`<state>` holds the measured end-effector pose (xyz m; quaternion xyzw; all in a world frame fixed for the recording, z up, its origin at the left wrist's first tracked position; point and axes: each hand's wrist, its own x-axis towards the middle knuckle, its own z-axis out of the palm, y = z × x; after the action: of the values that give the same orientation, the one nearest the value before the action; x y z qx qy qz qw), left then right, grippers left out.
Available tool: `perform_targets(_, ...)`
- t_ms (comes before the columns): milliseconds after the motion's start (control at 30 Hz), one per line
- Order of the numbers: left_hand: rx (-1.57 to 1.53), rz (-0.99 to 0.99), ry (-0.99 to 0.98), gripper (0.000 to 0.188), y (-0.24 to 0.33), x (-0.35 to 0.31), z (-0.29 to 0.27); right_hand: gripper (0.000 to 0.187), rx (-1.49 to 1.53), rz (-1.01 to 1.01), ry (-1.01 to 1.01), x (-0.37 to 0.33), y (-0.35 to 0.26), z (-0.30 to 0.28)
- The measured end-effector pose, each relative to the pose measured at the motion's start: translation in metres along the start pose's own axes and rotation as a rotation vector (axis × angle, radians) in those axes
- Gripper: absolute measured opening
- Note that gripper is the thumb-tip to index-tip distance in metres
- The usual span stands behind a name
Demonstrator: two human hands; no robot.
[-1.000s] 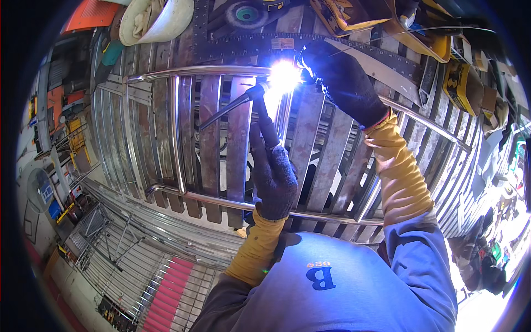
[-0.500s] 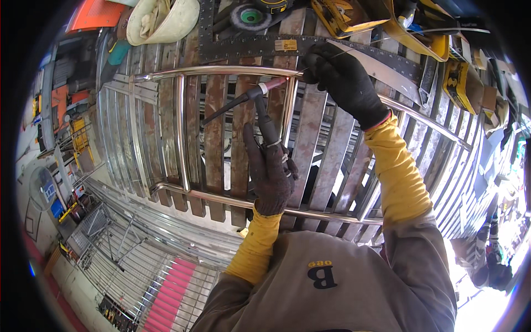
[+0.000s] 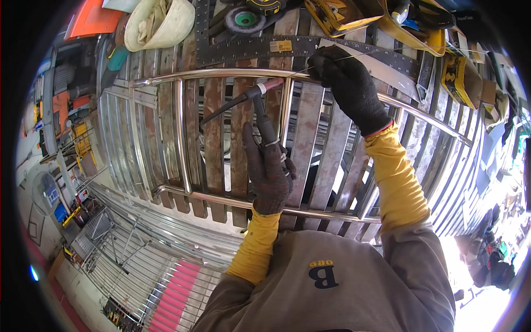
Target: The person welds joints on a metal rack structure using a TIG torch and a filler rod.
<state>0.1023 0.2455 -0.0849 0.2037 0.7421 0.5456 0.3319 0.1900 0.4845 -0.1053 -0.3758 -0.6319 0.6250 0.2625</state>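
A dark brown work glove covers my left hand (image 3: 270,174), which is closed around the handle of a welding torch (image 3: 264,122). The torch's pink nozzle points at the joint where an upright tube meets the top rail of a shiny metal tube frame (image 3: 238,72). My right hand (image 3: 351,88), in a black glove, pinches a thin filler rod (image 3: 365,54). One end of the rod runs left toward the same joint; the rest stretches off to the upper right. Both forearms wear yellow sleeves. The frame lies across the slatted metal table.
Beyond the frame, a black framing square (image 3: 238,51) lies near an angle grinder with a green-centred disc (image 3: 245,20). Yellow open boxes (image 3: 344,16) stand at the far right, a pale helmet-like bowl (image 3: 157,25) at the far left. Wire racking (image 3: 127,260) stands at lower left.
The view has shifted slightly. My right hand has moved a little, and its rod now slants across the joint by the torch nozzle. My left hand holds the torch almost unmoved.
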Motion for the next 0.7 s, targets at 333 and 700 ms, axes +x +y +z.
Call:
perform_targets(333,-0.154,-0.162,-0.035,0.078,0.015,0.002,-0.001,0.025,-0.003,-0.039,0.025,-0.003,0.008,0.002)
perform_targets(700,-0.199,-0.218,-0.016,0.069,0.012,0.000,-0.001,0.027,-0.132,-0.072,0.017,-0.007,-0.001,0.002)
